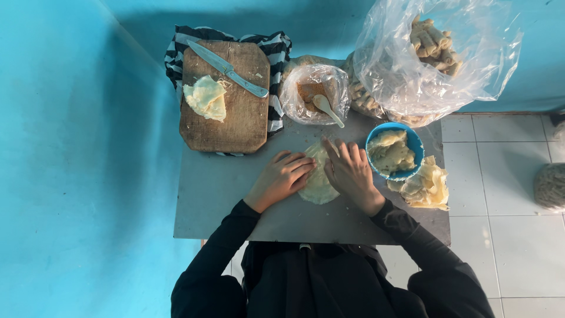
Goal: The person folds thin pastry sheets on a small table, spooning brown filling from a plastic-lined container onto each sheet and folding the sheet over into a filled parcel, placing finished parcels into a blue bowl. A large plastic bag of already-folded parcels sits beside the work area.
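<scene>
Both hands, left hand [281, 178] and right hand [350, 172], press flat on the pale wrapper [318, 184], fingers spread, gripping nothing. Blue bowl [416, 143] sits just beside the right hand; bare worktop [218, 194] lies left toward its edge.

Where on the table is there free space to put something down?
Free: the table's left part, below the board and beside the left hand; also the near edge. Crowded: the right side, with bowl and bags.
</scene>
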{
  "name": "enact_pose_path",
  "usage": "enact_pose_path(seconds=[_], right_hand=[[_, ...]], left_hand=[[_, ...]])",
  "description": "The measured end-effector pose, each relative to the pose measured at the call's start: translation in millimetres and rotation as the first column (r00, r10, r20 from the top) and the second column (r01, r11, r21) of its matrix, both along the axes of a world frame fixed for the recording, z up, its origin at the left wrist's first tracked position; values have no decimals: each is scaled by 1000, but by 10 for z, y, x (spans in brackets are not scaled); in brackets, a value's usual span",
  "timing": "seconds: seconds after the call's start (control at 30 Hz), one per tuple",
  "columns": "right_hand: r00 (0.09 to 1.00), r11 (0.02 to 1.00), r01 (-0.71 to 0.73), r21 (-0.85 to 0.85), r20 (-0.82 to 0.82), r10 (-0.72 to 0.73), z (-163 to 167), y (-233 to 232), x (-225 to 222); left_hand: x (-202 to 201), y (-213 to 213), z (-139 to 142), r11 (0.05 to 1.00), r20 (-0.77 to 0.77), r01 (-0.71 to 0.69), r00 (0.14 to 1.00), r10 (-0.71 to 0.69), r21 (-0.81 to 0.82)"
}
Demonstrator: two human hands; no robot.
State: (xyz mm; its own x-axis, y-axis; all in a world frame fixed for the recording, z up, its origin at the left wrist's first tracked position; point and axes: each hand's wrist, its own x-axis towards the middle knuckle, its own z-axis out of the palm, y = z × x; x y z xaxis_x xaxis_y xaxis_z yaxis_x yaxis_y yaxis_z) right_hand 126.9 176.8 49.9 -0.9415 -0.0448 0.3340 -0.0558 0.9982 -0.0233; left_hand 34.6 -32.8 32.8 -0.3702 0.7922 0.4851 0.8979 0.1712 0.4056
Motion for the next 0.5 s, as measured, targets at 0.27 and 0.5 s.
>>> enact_pose_path(seconds=[0.27,0.5], right_hand=[[999,996,31,-81,-33,-34,-37,-35,-107],[999,982,-42,-185,-10,41,37,-72,105]], left_hand=[[17,-8,20,1000,8,-1,1000,1,-5],[12,-17,24,1000,4,5,1000,-5,3]])
